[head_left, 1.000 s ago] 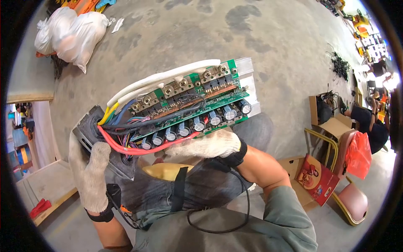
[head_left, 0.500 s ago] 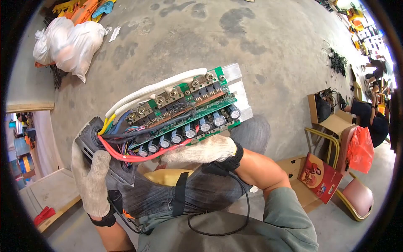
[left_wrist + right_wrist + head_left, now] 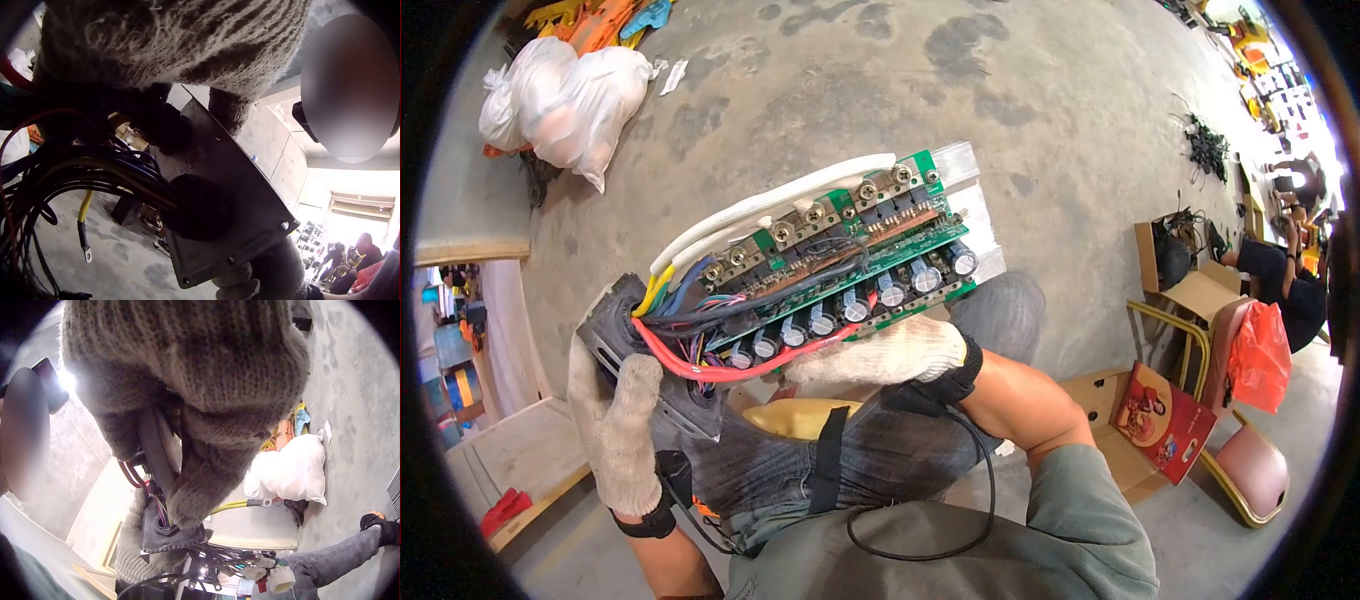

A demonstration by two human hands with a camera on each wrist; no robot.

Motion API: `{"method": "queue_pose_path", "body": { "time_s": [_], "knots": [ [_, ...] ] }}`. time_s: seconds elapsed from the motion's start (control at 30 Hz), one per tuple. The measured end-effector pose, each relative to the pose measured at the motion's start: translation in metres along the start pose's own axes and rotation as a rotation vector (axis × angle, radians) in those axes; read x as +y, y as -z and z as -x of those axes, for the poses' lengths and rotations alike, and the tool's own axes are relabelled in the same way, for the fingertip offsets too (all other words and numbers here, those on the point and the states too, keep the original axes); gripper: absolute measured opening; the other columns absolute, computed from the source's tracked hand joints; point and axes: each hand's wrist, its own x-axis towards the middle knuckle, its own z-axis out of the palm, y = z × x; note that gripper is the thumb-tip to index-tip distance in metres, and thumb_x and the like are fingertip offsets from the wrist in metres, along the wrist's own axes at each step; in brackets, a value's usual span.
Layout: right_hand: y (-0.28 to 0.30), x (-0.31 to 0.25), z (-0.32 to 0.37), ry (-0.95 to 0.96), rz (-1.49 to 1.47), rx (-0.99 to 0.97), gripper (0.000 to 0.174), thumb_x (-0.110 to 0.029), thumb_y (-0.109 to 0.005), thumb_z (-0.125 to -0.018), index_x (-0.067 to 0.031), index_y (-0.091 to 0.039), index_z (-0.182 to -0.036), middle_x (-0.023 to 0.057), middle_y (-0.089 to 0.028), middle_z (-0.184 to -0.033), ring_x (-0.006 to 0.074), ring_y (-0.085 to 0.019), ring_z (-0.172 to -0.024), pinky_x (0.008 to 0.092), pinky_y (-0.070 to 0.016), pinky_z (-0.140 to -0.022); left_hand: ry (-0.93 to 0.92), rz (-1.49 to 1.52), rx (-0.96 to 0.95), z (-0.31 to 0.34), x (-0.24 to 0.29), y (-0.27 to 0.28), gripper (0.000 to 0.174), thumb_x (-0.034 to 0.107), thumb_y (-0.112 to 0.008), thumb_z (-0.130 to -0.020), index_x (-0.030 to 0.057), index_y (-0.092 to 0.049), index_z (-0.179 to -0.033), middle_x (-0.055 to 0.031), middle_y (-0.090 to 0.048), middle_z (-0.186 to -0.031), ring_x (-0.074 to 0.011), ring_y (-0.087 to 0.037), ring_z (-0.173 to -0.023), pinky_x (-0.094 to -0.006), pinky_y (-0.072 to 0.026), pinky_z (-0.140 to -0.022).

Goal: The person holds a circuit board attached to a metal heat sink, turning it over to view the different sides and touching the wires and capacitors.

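In the head view a motor controller with its circuit board (image 3: 830,270) exposed is held over the lap, tilted up to the right. Its row of capacitors (image 3: 855,306) faces the person, and a bare metal heat sink (image 3: 972,205) shows at the far end. My gloved left hand (image 3: 615,425) grips the dark end plate (image 3: 608,325), thumb on the near side. Thick yellow, blue and red wires (image 3: 690,366) come through that plate. Below the board's near edge, my gloved right hand (image 3: 880,355) holds the controller; its fingertips are partly hidden. Loose wires (image 3: 106,172) hang outside the plate (image 3: 215,162) in the left wrist view.
White plastic bags (image 3: 570,110) lie on the concrete floor at upper left. To the right stand an open cardboard box (image 3: 1195,290), a chair (image 3: 1245,480) and a red printed box (image 3: 1155,420). A low wooden platform (image 3: 520,460) is at left. Another person (image 3: 1280,280) sits far right.
The controller has shifted a little left and down in the head view since a second ago, then tilted up slightly. Both hands keep their hold.
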Motion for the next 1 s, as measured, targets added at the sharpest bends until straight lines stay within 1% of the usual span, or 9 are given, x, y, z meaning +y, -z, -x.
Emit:
{"method": "queue_pose_path", "body": {
  "time_s": [0.13,0.23,0.5,0.57,0.6,0.63,0.8,0.87,1.0],
  "knots": [
    [0.001,-0.005,-0.002,-0.046,0.029,-0.065,0.053,-0.028,-0.077,-0.080,-0.0124,-0.060,-0.127,0.0062,-0.060,-0.130,0.0192,-0.054,-0.120,0.0389,-0.0391,-0.106,0.009,0.025,0.021,0.002,0.008,-0.005,0.070,0.035,-0.076,-0.080,-0.0039,-0.050,-0.132,-0.0110,-0.058,-0.123,-0.0184,-0.054,-0.111,-0.0315,-0.0403,-0.100],
    [0.000,-0.019,0.005,-0.149,-0.145,0.085,0.056,-0.032,-0.075,-0.081,-0.0130,-0.058,-0.130,0.0056,-0.057,-0.135,0.0229,-0.052,-0.123,0.0396,-0.0353,-0.109,0.008,-0.036,0.022,0.001,0.008,-0.002,0.069,0.035,-0.076,-0.080,-0.0033,-0.051,-0.131,-0.0101,-0.059,-0.122,-0.0180,-0.055,-0.110,-0.0317,-0.0405,-0.100],
    [0.000,-0.008,0.003,-0.092,-0.101,0.048,0.058,-0.033,-0.070,-0.086,-0.0133,-0.051,-0.137,0.0059,-0.052,-0.141,0.0228,-0.048,-0.128,0.0398,-0.0325,-0.112,-0.024,-0.028,0.023,0.002,0.010,-0.003,0.066,0.032,-0.075,-0.080,-0.0033,-0.051,-0.130,-0.0103,-0.059,-0.120,-0.0180,-0.055,-0.109,-0.0315,-0.0418,-0.098],
    [-0.004,-0.007,0.002,0.039,-0.200,0.140,0.028,-0.013,-0.073,-0.084,-0.0051,-0.068,-0.110,0.0062,-0.071,-0.100,0.0143,-0.066,-0.087,0.0302,-0.0564,-0.073,-0.025,-0.035,0.022,0.003,0.011,-0.003,0.066,0.032,-0.075,-0.080,-0.0033,-0.051,-0.130,-0.0104,-0.060,-0.120,-0.0181,-0.055,-0.108,-0.0315,-0.0420,-0.098],
    [-0.003,-0.008,0.002,0.040,-0.202,0.139,0.028,-0.013,-0.073,-0.084,-0.0051,-0.068,-0.110,0.0062,-0.071,-0.100,0.0143,-0.066,-0.087,0.0302,-0.0564,-0.073,-0.049,-0.098,0.004,0.003,0.014,-0.004,0.071,0.043,-0.072,-0.082,-0.0037,-0.051,-0.131,-0.0112,-0.059,-0.121,-0.0197,-0.054,-0.110,-0.0326,-0.0405,-0.099],
    [-0.003,-0.008,0.001,0.057,-0.203,0.155,0.029,-0.013,-0.073,-0.084,-0.0048,-0.068,-0.111,0.0063,-0.071,-0.101,0.0147,-0.066,-0.088,0.0305,-0.0564,-0.074,-0.073,-0.160,-0.013,0.003,0.015,-0.004,0.078,0.054,-0.069,-0.083,-0.0041,-0.050,-0.132,-0.0121,-0.058,-0.122,-0.0214,-0.053,-0.112,-0.0337,-0.0389,-0.100],
    [-0.002,-0.009,0.004,0.039,-0.275,0.173,0.030,-0.015,-0.073,-0.084,-0.0040,-0.067,-0.111,0.0072,-0.070,-0.102,0.0160,-0.066,-0.089,0.0315,-0.0567,-0.075,-0.091,-0.121,-0.010,0.003,0.011,-0.004,0.077,0.054,-0.069,-0.084,-0.0036,-0.051,-0.131,-0.0117,-0.058,-0.122,-0.0212,-0.053,-0.112,-0.0337,-0.0387,-0.100],
    [0.000,-0.011,0.007,-0.108,-0.219,0.100,0.053,-0.024,-0.072,-0.083,-0.0083,-0.056,-0.131,0.0080,-0.057,-0.134,0.0227,-0.053,-0.123,0.0387,-0.0368,-0.109,-0.105,-0.104,-0.002,0.004,0.010,-0.002,0.077,0.054,-0.068,-0.084,-0.0035,-0.051,-0.131,-0.0117,-0.058,-0.122,-0.0212,-0.053,-0.112,-0.0337,-0.0388,-0.100],
    [0.000,-0.008,0.005,-0.110,-0.185,0.098,0.051,-0.025,-0.073,-0.083,-0.0094,-0.059,-0.128,0.0075,-0.060,-0.130,0.0225,-0.055,-0.121,0.0389,-0.0376,-0.108,-0.092,-0.116,-0.005,0.004,0.009,0.000,0.075,0.053,-0.068,-0.085,-0.0035,-0.051,-0.132,-0.0119,-0.057,-0.123,-0.0213,-0.053,-0.112,-0.0335,-0.0381,-0.100]
  ]
}}
